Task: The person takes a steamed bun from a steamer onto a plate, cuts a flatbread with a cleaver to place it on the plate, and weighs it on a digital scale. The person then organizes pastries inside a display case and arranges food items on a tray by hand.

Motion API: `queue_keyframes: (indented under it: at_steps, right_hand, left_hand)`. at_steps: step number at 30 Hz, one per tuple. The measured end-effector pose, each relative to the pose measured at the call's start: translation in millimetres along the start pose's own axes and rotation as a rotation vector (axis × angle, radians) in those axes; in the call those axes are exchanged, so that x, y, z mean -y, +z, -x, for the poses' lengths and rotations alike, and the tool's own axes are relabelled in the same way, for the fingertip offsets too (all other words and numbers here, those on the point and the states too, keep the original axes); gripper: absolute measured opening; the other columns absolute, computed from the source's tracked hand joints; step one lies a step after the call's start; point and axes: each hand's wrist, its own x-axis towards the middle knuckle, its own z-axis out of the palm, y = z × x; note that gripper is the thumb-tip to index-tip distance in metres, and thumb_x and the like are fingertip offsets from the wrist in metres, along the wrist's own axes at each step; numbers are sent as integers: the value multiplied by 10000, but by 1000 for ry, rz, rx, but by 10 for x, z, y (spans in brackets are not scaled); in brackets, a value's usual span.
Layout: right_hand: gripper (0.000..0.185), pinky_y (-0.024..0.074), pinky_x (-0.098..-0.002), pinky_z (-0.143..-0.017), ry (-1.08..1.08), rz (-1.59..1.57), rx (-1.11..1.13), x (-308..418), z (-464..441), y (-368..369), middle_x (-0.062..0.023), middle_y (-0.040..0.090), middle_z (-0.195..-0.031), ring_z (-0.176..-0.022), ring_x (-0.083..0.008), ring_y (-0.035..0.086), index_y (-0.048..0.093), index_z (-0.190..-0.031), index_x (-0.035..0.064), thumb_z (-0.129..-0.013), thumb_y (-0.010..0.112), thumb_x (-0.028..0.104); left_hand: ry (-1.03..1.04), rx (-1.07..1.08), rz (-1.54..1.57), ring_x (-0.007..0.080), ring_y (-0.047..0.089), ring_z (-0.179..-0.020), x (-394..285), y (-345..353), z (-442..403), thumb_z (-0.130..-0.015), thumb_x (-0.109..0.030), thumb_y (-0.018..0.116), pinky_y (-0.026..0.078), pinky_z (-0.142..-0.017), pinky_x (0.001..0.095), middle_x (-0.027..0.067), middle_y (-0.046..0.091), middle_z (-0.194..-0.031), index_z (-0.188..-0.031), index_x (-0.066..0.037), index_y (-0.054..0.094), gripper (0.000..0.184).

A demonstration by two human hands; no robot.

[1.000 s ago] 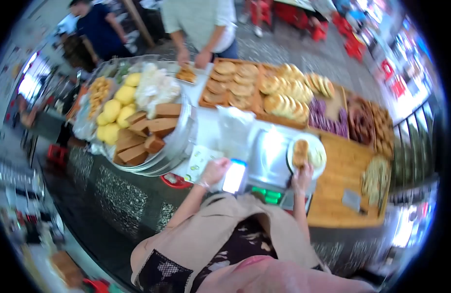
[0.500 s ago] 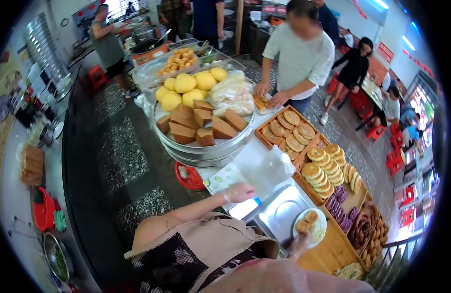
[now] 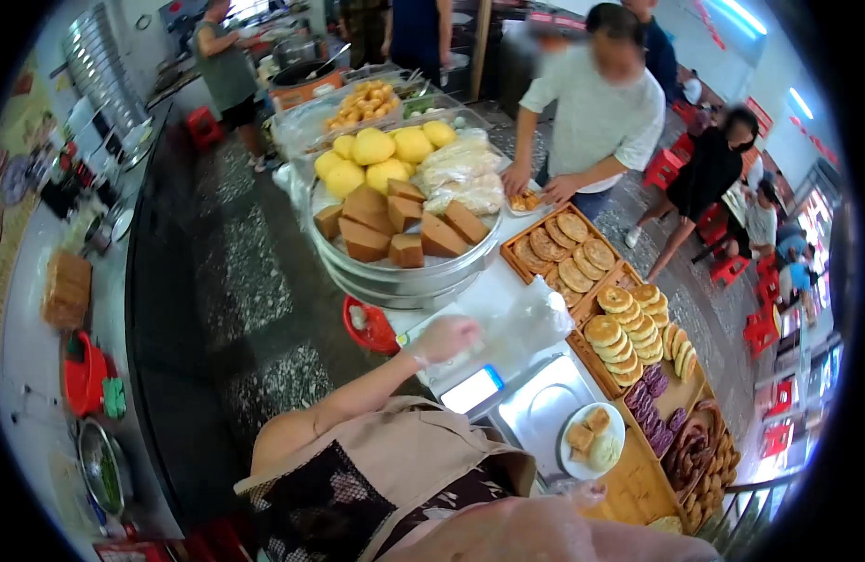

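My left hand (image 3: 445,339), in a clear plastic glove, has curled fingers over the table beside a clear plastic bag (image 3: 521,328). Whatever lies in its fingers is too blurred to make out. Just in front of it are the lit display (image 3: 472,390) and steel pan (image 3: 542,401) of a scale. A white plate (image 3: 571,461) rests at the pan's right side, with golden-brown pieces (image 3: 590,426) and a pale round item on it. Below the plate, apart from it, my right hand (image 3: 585,493) is gloved and holds nothing I can see; my forearm partly hides it.
A large round steamer (image 3: 404,288) carries brown cake wedges, yellow buns and bagged food. Wooden trays (image 3: 596,365) of flat cakes and twisted pastries line the right. A red basin (image 3: 369,325) is left of the table. A person in a light shirt (image 3: 596,112) stands opposite.
My left hand has moved up and left, from beside the scale display toward the bags. My right hand has let go of the plate, which stays by the scale. The view has shifted slightly.
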Motion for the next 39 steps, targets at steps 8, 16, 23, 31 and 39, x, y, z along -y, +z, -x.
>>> queue_keyframes:
  at_steps: [8,16,23,31,39]
  right_hand:
    - [321,473,-328,-797,161,-241,-15,193,44,7,-173,611,-1002,-894,-254,582,569,-1129,-37,-829,556,77]
    - [347,469,-345,-842,219,-63,-30,252,43,-8,-180,598,-1055,-943,-292,593,563,-1135,-27,-807,561,87]
    - [396,456,-364,-889,308,-45,90,334,42,-100,-192,592,-1098,-1001,-309,588,535,-1165,-31,-783,545,74]
    - [386,484,-370,-826,399,-87,98,26,-3,24,-179,622,-1037,-946,-286,607,548,-1127,-51,-773,586,99]
    - [253,486,-352,-739,257,85,-24,-40,-21,28,-140,636,-868,-777,-250,598,611,-989,-23,-771,609,106]
  left_hand:
    - [367,-560,-538,305,605,-684,286,-866,-777,-880,-153,586,484,-600,419,117,603,-748,-788,-71,601,124]
    - [294,-337,-675,284,618,-712,472,-668,-868,-893,-176,553,511,-639,392,90,610,-759,-808,-93,615,134]
    - [238,-318,-724,272,635,-707,695,-540,-826,-903,-159,491,526,-612,392,77,602,-791,-1025,-97,562,154]
    - [262,-376,-831,229,638,-717,766,-494,-829,-845,-200,564,529,-595,359,60,599,-797,-1046,-103,571,224]
    - [426,-391,-793,243,627,-745,969,-443,-889,-839,-139,544,530,-614,344,79,620,-836,-1090,-81,601,264]
